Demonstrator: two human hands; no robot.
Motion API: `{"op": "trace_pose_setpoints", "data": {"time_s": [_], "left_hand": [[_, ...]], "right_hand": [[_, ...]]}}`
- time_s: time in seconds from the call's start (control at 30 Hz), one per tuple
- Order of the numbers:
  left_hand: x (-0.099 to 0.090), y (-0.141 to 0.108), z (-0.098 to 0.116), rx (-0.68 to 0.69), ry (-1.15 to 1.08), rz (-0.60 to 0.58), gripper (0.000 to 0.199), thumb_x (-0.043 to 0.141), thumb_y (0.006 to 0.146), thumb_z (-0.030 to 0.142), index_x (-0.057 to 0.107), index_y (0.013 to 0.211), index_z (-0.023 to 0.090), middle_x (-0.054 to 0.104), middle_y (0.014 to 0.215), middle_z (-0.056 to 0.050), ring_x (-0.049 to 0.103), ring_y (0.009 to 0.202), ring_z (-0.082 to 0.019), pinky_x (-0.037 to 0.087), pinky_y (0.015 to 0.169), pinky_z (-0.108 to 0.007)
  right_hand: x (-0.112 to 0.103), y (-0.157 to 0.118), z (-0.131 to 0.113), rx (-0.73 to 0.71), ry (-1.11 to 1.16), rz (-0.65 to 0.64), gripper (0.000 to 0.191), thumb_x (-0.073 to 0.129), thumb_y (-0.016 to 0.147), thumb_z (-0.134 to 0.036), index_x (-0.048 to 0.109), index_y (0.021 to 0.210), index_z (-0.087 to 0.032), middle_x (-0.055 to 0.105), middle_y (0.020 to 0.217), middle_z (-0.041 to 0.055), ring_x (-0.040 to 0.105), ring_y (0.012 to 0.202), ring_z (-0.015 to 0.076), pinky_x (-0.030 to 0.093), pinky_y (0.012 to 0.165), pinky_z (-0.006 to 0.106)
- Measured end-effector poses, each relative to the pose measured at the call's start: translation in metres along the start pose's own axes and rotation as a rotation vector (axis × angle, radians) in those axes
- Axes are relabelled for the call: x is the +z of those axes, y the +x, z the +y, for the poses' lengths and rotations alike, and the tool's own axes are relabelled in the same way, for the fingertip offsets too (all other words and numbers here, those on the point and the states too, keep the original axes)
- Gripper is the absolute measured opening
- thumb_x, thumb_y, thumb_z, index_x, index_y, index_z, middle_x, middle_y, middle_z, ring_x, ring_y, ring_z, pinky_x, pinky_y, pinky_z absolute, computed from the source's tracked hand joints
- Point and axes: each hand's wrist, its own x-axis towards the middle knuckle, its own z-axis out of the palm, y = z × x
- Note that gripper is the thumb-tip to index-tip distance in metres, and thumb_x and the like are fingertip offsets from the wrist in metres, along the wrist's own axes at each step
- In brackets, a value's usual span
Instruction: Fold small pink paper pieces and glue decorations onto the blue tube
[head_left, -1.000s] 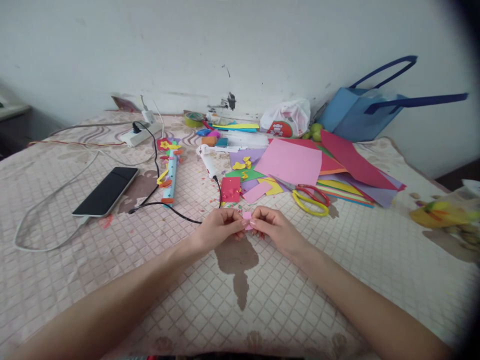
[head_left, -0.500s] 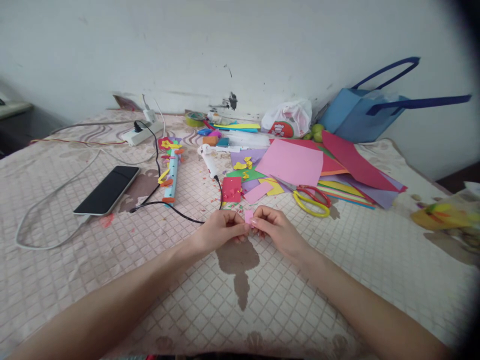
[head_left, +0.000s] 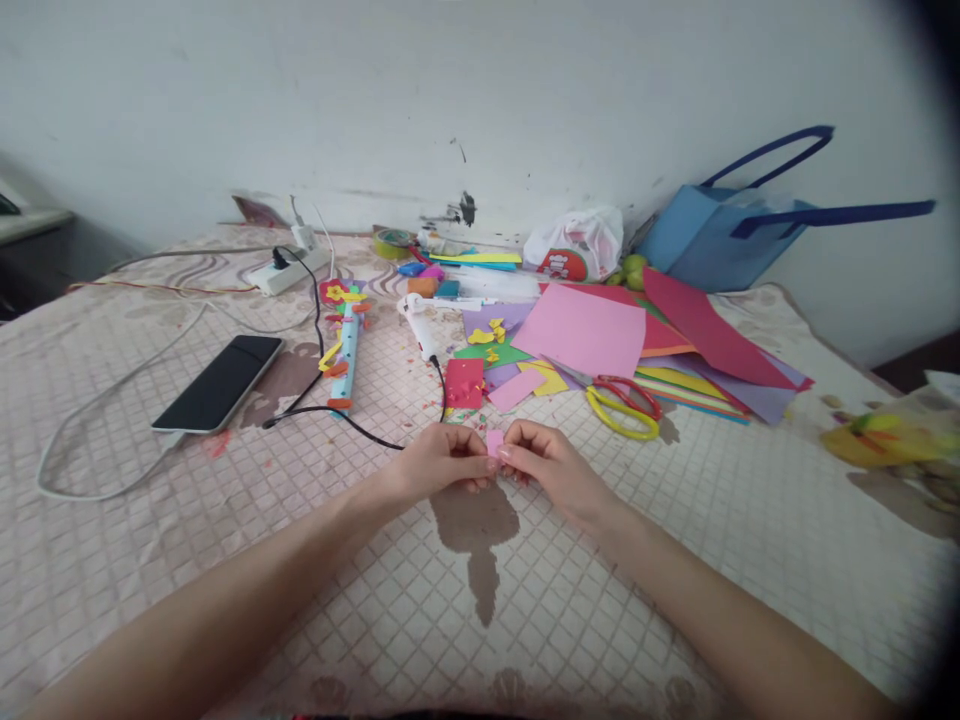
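L grip (head_left: 447, 460) & R grip (head_left: 550, 463) pinch flat pink rect. (head_left: 495, 441)

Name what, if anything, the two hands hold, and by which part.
A small pink piece, pinched near its lower end by the left hand and the right hand.

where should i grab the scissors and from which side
The scissors are probably best taken by the yellow loop and red loop, coming from the near right side: these handles face that way over the tablecloth, while the blades point left and away among the colored sheets. The right hand looks nearest but is pinching a small pink piece.
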Motion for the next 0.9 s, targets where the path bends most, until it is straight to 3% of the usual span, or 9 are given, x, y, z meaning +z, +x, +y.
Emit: {"op": "trace_pose_setpoints", "data": {"time_s": [0.13, 0.23, 0.4, 0.6, 0.9], "left_hand": [[-0.0028, 0.0, 0.0026, -0.019, 0.017, -0.005, 0.03, 0.074, 0.063, 0.037, 0.061, 0.072, 0.011, 0.061, 0.065, 0.0, 0.056, 0.057, -0.008, 0.045, 0.058, -0.02], [-0.0012, 0.0004, 0.0026, 0.039, -0.016, 0.072, 0.031, 0.069, 0.068, 0.041, 0.059, 0.069, 0.011, 0.061, 0.062, -0.001, 0.055, 0.056, -0.008, 0.043, 0.057, -0.019], [0.0037, 0.0001, 0.002, 0.094, -0.116, 0.165, 0.025, 0.068, 0.07, 0.034, 0.057, 0.065, 0.012, 0.06, 0.06, 0.0, 0.054, 0.056, -0.007, 0.043, 0.058, -0.019], [0.0045, 0.0008, 0.0018, 0.066, -0.077, 0.119, 0.031, 0.067, 0.07, 0.041, 0.057, 0.069, 0.012, 0.061, 0.062, -0.001, 0.054, 0.056, -0.008, 0.042, 0.057, -0.02], [0.0006, 0.0025, -0.0031, 0.148, -0.008, 0.177, 0.03, 0.065, 0.072, 0.04, 0.056, 0.067, 0.012, 0.059, 0.061, 0.0, 0.053, 0.055, -0.008, 0.043, 0.057, -0.02]], "right_hand": [[0.0001, 0.0, -0.0017, 0.005, -0.012, -0.013, 0.019, 0.058, 0.079, -0.027, 0.048, 0.066, -0.018, 0.047, 0.06, -0.0046, 0.039, 0.052, 0.0073, 0.031, 0.049, 0.021], [0.0012, -0.0002, -0.0031, 0.019, -0.024, -0.023, 0.018, 0.058, 0.079, -0.026, 0.048, 0.066, -0.018, 0.046, 0.059, -0.0048, 0.038, 0.051, 0.0073, 0.03, 0.048, 0.021], [0.0023, -0.0004, -0.0038, 0.016, -0.057, -0.046, 0.016, 0.056, 0.078, -0.024, 0.048, 0.066, -0.018, 0.048, 0.059, -0.004, 0.04, 0.052, 0.008, 0.03, 0.049, 0.022], [0.0025, 0.0002, -0.0032, 0.01, -0.077, -0.034, 0.016, 0.055, 0.078, -0.024, 0.047, 0.065, -0.018, 0.048, 0.057, -0.0042, 0.04, 0.051, 0.0079, 0.031, 0.048, 0.022], [-0.0004, -0.0003, -0.0018, 0.011, -0.044, -0.089, 0.02, 0.055, 0.082, -0.033, 0.051, 0.07, -0.017, 0.052, 0.064, -0.0027, 0.043, 0.051, 0.0075, 0.035, 0.049, 0.021]]}}
